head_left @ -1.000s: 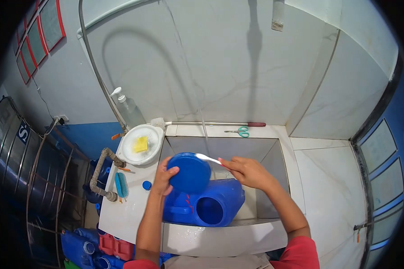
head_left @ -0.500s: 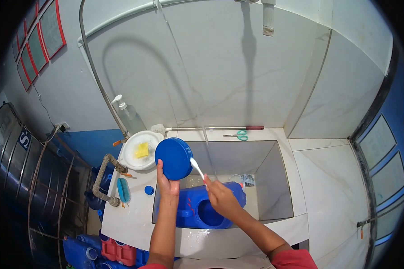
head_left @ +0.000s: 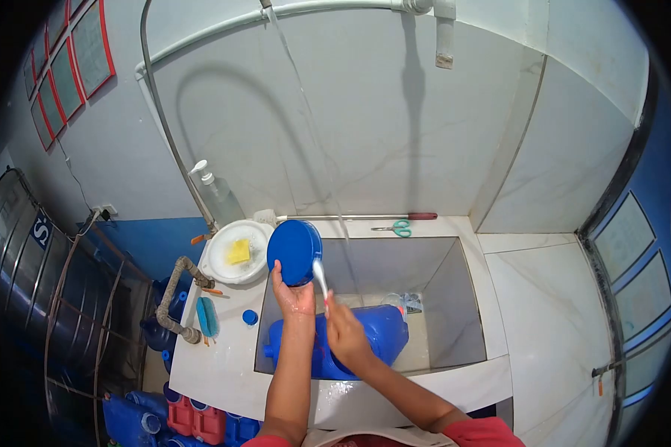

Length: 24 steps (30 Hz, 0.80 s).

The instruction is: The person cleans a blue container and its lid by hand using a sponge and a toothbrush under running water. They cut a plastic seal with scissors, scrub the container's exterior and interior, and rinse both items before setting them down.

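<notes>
My left hand (head_left: 294, 299) grips a round blue lid (head_left: 289, 252) from below, tilted above the sink's left side. A white toothbrush (head_left: 320, 277) with a bit of pink on its handle is pinched in my right hand (head_left: 347, 339); its head touches the lid's side rim. Under both hands a big blue jerrycan (head_left: 384, 331) lies in the grey sink (head_left: 455, 313), its opening now hidden behind my right arm. A thin stream of water (head_left: 322, 156) falls past the lid into the sink.
Left of the sink stand a white basin (head_left: 257, 273) with a yellow sponge (head_left: 238, 252), a pump bottle (head_left: 218, 192), a small blue cap (head_left: 250, 317) and a teal brush (head_left: 206, 316). Scissors (head_left: 401, 229) and a long-handled brush (head_left: 365, 217) lie along the back ledge.
The lid has shifted slightly right and up with my left hand. My right hand moved left and down, the toothbrush now more upright along the lid's rim, and its arm covers the jerrycan's opening.
</notes>
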Tool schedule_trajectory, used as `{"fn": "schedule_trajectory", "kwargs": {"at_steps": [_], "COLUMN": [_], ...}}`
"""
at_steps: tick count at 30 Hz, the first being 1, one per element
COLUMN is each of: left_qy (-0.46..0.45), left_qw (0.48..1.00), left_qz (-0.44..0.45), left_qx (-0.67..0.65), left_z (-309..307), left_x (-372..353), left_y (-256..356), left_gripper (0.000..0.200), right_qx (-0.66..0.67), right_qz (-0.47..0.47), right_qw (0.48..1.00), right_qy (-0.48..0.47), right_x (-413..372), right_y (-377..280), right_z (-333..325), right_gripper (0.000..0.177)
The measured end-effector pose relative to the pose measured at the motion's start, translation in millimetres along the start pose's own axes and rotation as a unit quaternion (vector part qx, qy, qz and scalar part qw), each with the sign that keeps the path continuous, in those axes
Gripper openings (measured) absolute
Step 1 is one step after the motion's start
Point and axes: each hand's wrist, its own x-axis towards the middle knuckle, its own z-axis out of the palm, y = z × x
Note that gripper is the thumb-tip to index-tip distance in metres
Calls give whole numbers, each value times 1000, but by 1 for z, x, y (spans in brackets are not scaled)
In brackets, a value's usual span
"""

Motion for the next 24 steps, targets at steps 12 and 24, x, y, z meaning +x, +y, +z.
{"fn": "schedule_trajectory", "kwargs": {"at_steps": [12,24], "left_qy": [-54,-181], "left_qw": [997,964], "left_qz": [-46,-59], "left_qx": [26,184], "left_z": [5,6], "left_x": [-8,-35], "left_y": [17,11], "left_gripper": [47,86], "right_qx": [-168,-231], "right_qz": [-125,-142], "right_qw": [967,921], "right_qy": [-144,-281], "right_x": [30,49], "right_y": [20,8], "right_z": [-51,-75], "right_gripper": [59,60]}}
